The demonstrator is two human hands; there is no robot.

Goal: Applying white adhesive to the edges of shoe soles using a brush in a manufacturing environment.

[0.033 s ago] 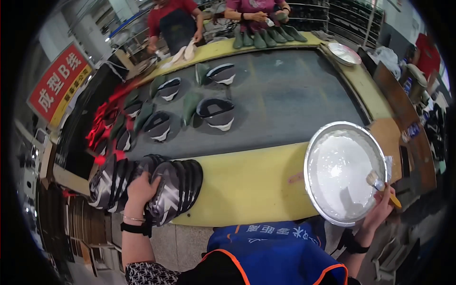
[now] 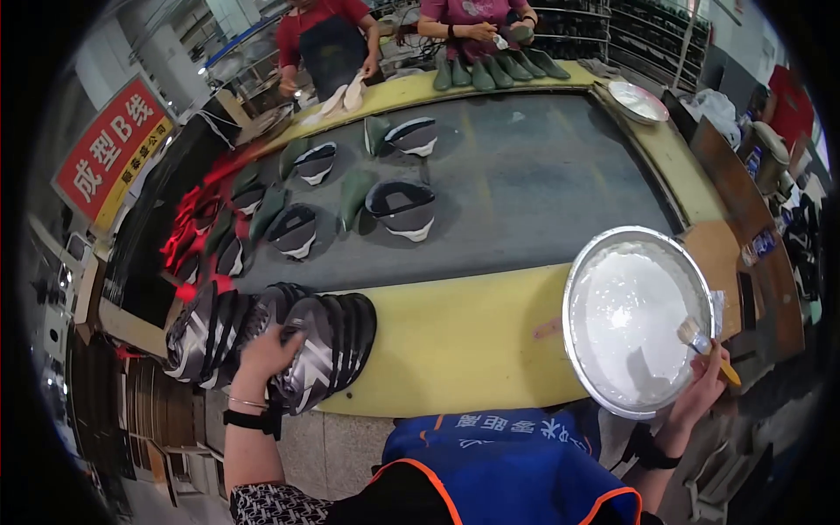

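A busy workshop surrounds a long dark belt (image 2: 525,192) edged by a yellow border (image 2: 472,341), with a red and yellow sign (image 2: 114,149) at the left and red light falling across the belt's left end. On the far side, one co-worker in red (image 2: 328,44) wears a dark apron, and another in a pink top (image 2: 477,17) stands behind a row of green foot forms (image 2: 499,72). On the belt, dark shoe tops with pale edges (image 2: 400,210) sit beside more green forms. The pile of shoe tops (image 2: 337,341), dark with silver stripes, lies at the near left, on the border. The left hand (image 2: 267,354) rests on it, fingers partly spread; whether they pinch one shoe top, I cannot tell. At the right, a metal bowl (image 2: 567,324) of white liquid (image 2: 630,324) sits at the near edge. The right hand (image 2: 697,385) closes around a brush (image 2: 697,339), its bristles over the bowl's right side; whether that hand also touches the rim is unclear. Compared with a moment ago, only the left fingers have shifted slightly on the pile, while the brush keeps its place. The work seems at much the same point, with no shoe top lifted clear.
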